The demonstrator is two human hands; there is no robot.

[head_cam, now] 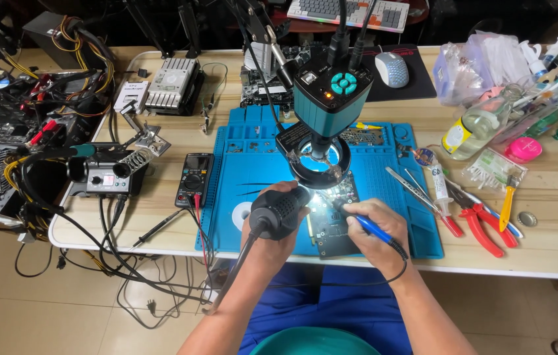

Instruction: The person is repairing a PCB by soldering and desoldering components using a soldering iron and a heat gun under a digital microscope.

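Working position: I had both hands low in the centre of the frame, over the circuit board on the blue mat.
Left hand: clamped around the black hot-air handle.
Right hand: closed on the blue-handled iron, tip on the board.
Progress: board lay lit beneath the microscope camera; rework looked midway, nothing lifted off.
Tabletop: red pliers idle at right.

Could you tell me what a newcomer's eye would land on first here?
Probably the teal microscope camera with its glowing ring light, mid-table over the blue mat. Beneath it, the left hand holds a black hot-air wand and the right hand a blue-handled iron over a circuit board.
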